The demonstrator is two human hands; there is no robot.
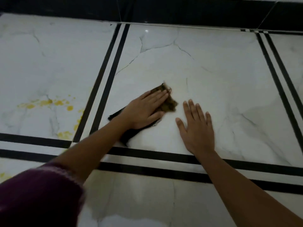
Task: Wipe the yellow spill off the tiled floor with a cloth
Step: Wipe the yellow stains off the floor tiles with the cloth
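Nearest of all, a dark maroon sleeve (39, 197) with a pale patterned cuff fills the lower left corner, and a bare forearm runs up from it toward the cloth (168, 102). That cloth is the landmark: a dark rag, black along its near side and stained brownish-yellow at its far end, lying flat on a white marble-look tile of the floor (213, 66).

The left hand (144, 112) lies palm-down on top of the cloth, fingers held together and stretched flat, pressing it to the tile rather than gripping it; the black part of the rag sticks out from under the wrist on the near side, and the stained part pokes out beyond the fingertips.

Just to the right of the cloth, apart from it, the right hand (196, 126) rests flat on the bare tile with its fingers spread and nothing in it.

To the left of the cloth, across a pair of black stripes (106, 82) that cross the floor, the yellow spill (49, 103) sits on the neighbouring tile as scattered blots and smears, with further yellow patches nearer the camera beside the stripes.

Beyond the cloth, the white tile shows grey veins, and farther still a glossy black skirting (180, 10) edges the floor.
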